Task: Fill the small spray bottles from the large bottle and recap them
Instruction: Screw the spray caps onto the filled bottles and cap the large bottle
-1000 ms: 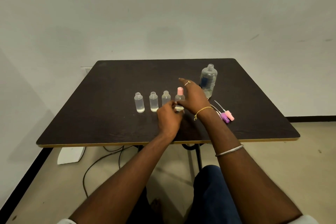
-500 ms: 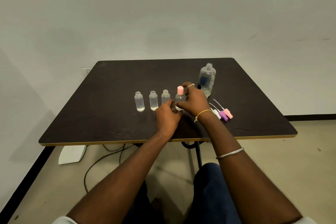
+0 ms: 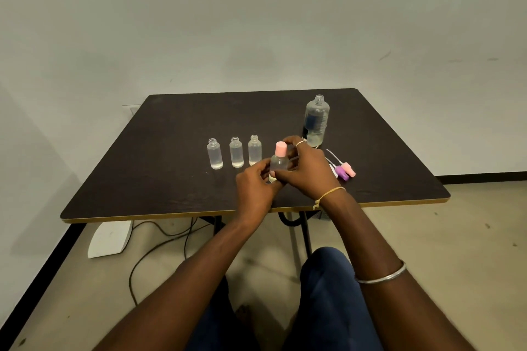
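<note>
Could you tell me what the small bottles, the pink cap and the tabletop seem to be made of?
Small bottles: likely clear plastic, slightly frosted; liquid shows through.
Pink cap: opaque matte plastic, by its even colour.
Tabletop: probably dark grained laminate, pale edge band.

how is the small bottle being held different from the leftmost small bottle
The held bottle wears a pink cap; the leftmost bottle has an open neck. Both the left hand and right hand grip the held bottle; the leftmost bottle stands untouched on the table. Both are small and clear.
</note>
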